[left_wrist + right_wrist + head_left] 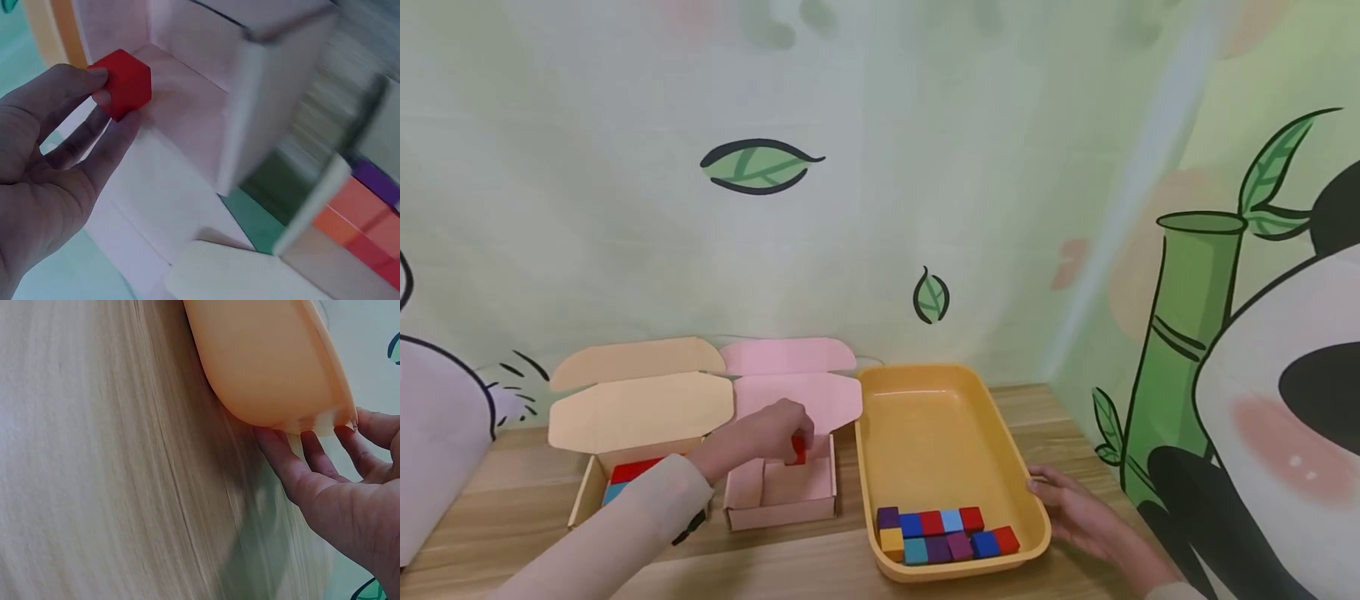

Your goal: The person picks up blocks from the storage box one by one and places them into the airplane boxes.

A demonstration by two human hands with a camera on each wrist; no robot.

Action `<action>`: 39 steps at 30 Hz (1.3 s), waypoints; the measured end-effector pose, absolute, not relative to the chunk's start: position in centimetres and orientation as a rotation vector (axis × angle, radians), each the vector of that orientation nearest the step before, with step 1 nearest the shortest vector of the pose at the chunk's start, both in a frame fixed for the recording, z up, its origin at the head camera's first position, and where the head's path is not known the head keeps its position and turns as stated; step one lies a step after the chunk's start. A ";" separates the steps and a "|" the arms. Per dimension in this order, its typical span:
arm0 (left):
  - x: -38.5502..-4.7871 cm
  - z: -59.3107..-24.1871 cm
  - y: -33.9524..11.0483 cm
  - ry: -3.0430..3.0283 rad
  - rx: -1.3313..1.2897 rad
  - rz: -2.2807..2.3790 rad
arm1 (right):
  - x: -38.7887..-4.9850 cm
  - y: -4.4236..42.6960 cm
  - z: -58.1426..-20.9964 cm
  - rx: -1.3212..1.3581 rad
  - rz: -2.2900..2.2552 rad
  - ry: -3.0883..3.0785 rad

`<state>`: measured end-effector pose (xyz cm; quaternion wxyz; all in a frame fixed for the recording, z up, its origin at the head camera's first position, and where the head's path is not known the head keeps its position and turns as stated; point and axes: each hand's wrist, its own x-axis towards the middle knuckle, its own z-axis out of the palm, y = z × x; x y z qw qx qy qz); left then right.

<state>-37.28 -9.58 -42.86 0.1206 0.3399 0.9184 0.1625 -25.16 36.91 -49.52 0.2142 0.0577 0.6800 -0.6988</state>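
My left hand [767,432] pinches a red cube [797,451] over the right part of the open pink box [782,518]. In the left wrist view the red cube [128,84] is between the thumb and fingertips of that hand [56,150], above the box floor [181,112]. My right hand [1078,512] holds the right rim of the yellow tray [947,442]; in the right wrist view the fingers of this hand [337,481] touch the tray's side [269,369] from outside, the thumb at its edge. Several coloured cubes [931,523] lie in two rows at the tray's near end.
Left of the pink box stands an open tan box [583,496] with red and light blue blocks, partly hidden by my left sleeve [647,508]. Both boxes' lids lean back towards a printed cloth [850,275]. Wooden table [797,562] shows in front of the pink box.
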 end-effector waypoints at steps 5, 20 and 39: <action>-37.5 -43.5 -10.8 2.680 0.986 0.387 | -25.1 37.0 -49.4 0.163 -1.939 1.907; -35.5 -44.6 -14.5 2.773 0.791 0.326 | -24.8 36.3 -50.0 0.195 -1.932 1.928; -35.2 -46.1 -16.4 2.847 1.026 0.268 | -24.8 36.6 -49.7 0.187 -1.930 1.952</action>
